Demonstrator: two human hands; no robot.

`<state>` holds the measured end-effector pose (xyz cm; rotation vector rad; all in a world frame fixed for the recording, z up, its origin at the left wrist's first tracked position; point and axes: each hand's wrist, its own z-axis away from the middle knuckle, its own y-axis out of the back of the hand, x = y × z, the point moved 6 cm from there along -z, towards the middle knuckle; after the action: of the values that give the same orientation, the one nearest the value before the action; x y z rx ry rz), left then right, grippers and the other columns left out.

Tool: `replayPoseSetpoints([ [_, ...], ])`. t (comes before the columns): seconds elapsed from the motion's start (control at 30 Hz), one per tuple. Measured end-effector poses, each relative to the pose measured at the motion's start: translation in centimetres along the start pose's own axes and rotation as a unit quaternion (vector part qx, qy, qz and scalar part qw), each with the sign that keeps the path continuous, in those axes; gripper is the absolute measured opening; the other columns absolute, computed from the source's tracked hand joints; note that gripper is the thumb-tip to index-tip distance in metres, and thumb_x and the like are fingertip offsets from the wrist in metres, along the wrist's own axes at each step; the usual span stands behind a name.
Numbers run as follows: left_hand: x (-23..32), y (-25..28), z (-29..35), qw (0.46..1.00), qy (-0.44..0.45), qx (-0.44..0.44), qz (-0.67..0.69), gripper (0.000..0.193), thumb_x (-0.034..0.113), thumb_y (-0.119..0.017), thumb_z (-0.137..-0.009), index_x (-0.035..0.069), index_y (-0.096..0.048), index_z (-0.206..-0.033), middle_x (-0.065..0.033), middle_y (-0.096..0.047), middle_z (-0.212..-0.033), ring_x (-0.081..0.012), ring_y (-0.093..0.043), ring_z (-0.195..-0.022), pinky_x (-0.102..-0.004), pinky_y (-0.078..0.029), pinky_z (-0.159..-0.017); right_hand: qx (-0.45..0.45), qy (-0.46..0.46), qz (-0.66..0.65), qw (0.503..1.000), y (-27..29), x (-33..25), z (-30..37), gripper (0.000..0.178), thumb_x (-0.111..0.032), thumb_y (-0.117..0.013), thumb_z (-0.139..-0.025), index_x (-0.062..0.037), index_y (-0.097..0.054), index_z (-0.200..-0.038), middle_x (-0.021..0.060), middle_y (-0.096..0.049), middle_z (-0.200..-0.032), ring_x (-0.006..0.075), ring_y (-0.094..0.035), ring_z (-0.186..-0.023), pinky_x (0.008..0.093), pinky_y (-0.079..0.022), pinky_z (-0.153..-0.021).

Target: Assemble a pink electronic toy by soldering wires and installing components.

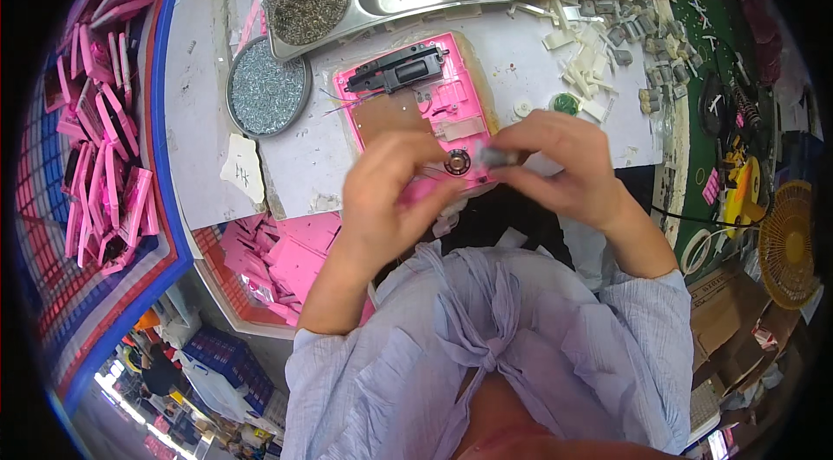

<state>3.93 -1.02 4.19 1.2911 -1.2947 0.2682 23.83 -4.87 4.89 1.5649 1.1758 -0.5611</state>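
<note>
The pink casing [457, 69] lay open at the centre of the frame. A black module [399, 69], a brown panel [390, 115] and a round speaker [457, 162] sat within it. Work was judged partway done: loose wires [343, 100] trailed at the left edge, and the casing was not yet covered. The right hand [568, 156] pinched a grey piece [496, 157] beside the speaker. The left hand [382, 182] was curled at the lower left corner; blur prevented confirming any grip. Small metal fasteners [269, 87] lay upper left; white parts [590, 69] lay upper right.
</note>
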Motion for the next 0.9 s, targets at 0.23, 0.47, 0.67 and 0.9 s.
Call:
replayPoseSetpoints([
  [0.23,-0.9,-2.5,-2.9,0.973,-0.079,-0.001,-0.215,0.025,0.019,-0.084,-0.077,0.013,-0.074,-0.099,-0.0022,-0.064,-0.094,-0.0248,-0.059,-0.093,-0.0423,-0.039,-0.088,0.101,-0.080,-0.036,0.991,1.7,2.2,0.1,0.029,-0.003,-0.080,-0.083,-0.0011,-0.070,-0.111,0.0122,-0.074,-0.100,0.0256,-0.074,-0.083,0.0329,-0.057,-0.071],
  [0.47,-1.2,-2.1,1.4,0.965,-0.108,-0.038,-0.235,0.025,0.014,-0.082,-0.075,0.014,-0.075,-0.099,-0.0017,-0.067,-0.103,-0.0231,-0.060,-0.096,-0.0419,-0.039,-0.093,0.008,0.024,0.126,0.992,-0.5,2.7,-3.4,0.029,-0.018,-0.082,-0.082,-0.0058,-0.071,-0.105,0.0106,-0.070,-0.120,0.0336,-0.062,-0.111,0.0421,-0.052,-0.092],
  [0.67,-3.7,2.9,0.4,0.975,-0.022,0.130,-0.176,0.027,0.014,-0.081,-0.080,0.008,-0.072,-0.105,-0.0107,-0.066,-0.106,-0.0262,-0.062,-0.101,-0.0417,-0.043,-0.092,-0.054,0.028,0.149,0.987,-2.3,4.1,-4.3,0.027,-0.023,-0.083,-0.079,-0.0115,-0.075,-0.103,0.0089,-0.058,-0.145,0.0389,-0.039,-0.139,0.0508,-0.033,-0.115],
  [0.9,-4.9,2.7,1.9,0.950,0.004,0.077,-0.302,0.022,0.013,-0.082,-0.080,0.008,-0.071,-0.097,-0.0054,-0.066,-0.099,-0.0250,-0.061,-0.093,-0.0407,-0.037,-0.089,-0.042,0.045,0.215,0.975,-2.7,4.0,-5.1,0.023,-0.021,-0.083,-0.077,-0.0089,-0.075,-0.095,0.0099,-0.060,-0.140,0.0411,-0.042,-0.135,0.0508,-0.037,-0.111],
])
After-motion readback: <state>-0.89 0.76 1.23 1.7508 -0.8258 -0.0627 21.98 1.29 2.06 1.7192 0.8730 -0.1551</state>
